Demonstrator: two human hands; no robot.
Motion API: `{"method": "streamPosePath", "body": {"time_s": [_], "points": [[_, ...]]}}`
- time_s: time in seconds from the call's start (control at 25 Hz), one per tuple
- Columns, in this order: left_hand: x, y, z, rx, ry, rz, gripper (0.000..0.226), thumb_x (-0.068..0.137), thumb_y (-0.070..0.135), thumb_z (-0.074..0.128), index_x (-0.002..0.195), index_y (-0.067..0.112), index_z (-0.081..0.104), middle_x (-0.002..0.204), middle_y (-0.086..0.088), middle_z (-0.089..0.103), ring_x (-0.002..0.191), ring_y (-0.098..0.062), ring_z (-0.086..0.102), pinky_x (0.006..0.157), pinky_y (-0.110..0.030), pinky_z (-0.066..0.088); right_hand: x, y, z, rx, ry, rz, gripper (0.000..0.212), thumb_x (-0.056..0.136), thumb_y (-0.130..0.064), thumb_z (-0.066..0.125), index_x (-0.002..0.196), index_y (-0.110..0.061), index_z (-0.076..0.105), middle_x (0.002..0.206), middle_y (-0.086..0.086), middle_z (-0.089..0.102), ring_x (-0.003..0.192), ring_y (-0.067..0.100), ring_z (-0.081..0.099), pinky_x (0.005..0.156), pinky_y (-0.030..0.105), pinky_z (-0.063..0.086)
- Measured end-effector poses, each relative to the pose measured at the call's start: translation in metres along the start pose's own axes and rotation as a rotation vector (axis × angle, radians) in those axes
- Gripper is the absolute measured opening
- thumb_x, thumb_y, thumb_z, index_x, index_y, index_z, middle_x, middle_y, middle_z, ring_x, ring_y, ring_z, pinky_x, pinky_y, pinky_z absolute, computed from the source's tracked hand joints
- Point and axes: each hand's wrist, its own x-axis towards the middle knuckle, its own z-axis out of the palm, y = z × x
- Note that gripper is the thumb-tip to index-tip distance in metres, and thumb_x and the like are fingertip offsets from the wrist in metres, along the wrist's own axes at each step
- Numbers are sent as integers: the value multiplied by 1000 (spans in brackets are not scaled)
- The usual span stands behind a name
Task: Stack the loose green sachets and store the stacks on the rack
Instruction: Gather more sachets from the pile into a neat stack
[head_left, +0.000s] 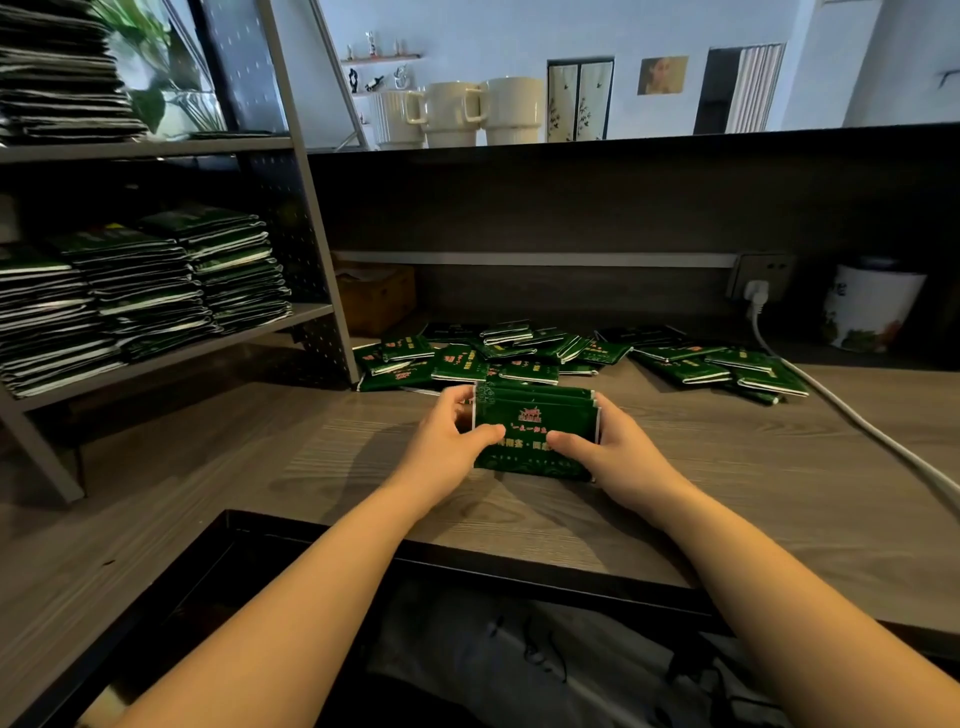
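Observation:
A small stack of green sachets (535, 415) stands on edge on the wooden desk (260, 467), its printed face toward me. My left hand (449, 439) grips its left end, thumb across the front. My right hand (615, 447) grips the right end the same way. Behind the stack, several loose green sachets (571, 353) lie scattered across the desk. On the left stands a grey metal rack (306, 312); its lower shelf holds stacks of sachets (171, 280), and its upper shelf holds another stack (62, 78).
A white power cable (852, 410) runs from a wall socket (758, 280) along the desk's right side. A white printed canister (870, 306) stands at the far right. A brown box (376, 296) sits behind the rack. Cream mugs (457, 111) line the raised ledge.

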Motion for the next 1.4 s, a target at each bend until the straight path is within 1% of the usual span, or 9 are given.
{"method": "streamPosePath", "body": {"time_s": [0.12,0.28,0.36,0.48,0.6,0.84,1.12,1.28,1.4], "points": [[-6,4,-1,9,-87,0,38,79,38,66,115,34,55,121,4,65,118,-20,59,105,-53,45,-2,1,1,-46,3,-2,30,91,-29,68,116,-28,51,112,-9,68,106,7,64,99,41,51],[-14,7,-6,-34,-222,-85,83,85,44,62,154,29,19,156,7,27,145,-14,23,121,-46,21,-5,0,3,-170,-22,52,30,75,-55,47,99,-37,45,109,-5,63,111,22,55,98,52,46],[-14,1,-18,-58,-197,-87,76,80,46,65,147,29,33,152,0,44,141,-20,40,117,-50,31,-4,-5,8,-194,-59,42,26,79,-53,45,100,-39,48,110,-5,62,109,22,55,96,49,46],[-21,0,-40,-141,-115,-46,28,95,12,59,120,24,54,120,-1,68,117,-21,63,107,-45,45,-3,-18,20,-92,-121,-20,20,99,-26,55,119,-30,53,115,-11,66,106,6,64,93,34,53],[-21,-6,-65,-230,-41,-62,28,96,7,57,120,21,57,120,-3,70,116,-22,63,107,-45,45,4,-32,38,-124,-142,-96,31,97,-22,62,127,-25,54,116,-13,66,106,-2,62,92,23,49],[-5,-23,-102,-299,468,-154,15,97,14,54,110,21,54,111,-1,64,102,-20,59,87,-38,44,31,-31,54,-266,184,-78,33,95,-33,63,126,-22,56,113,-8,63,108,11,59,96,32,49],[-2,-38,-104,-281,400,-139,33,97,12,46,130,11,52,123,-5,61,116,-22,54,91,-35,42,48,-16,57,-617,-93,-71,76,86,-49,71,150,-23,38,148,-1,47,136,18,42,111,35,38],[-4,-37,-103,-252,390,-145,31,99,12,45,129,9,53,128,-6,59,123,-22,50,95,-33,33,50,-5,63,-792,-32,-165,62,94,-48,60,147,-22,44,137,-2,54,129,22,45,106,40,39],[-11,-25,-99,-270,341,-123,37,102,10,44,138,16,50,131,9,53,133,-14,41,101,-27,29,49,-1,63,-925,29,-268,36,101,-38,49,132,-23,59,121,-3,59,119,23,48,95,40,38]]}}
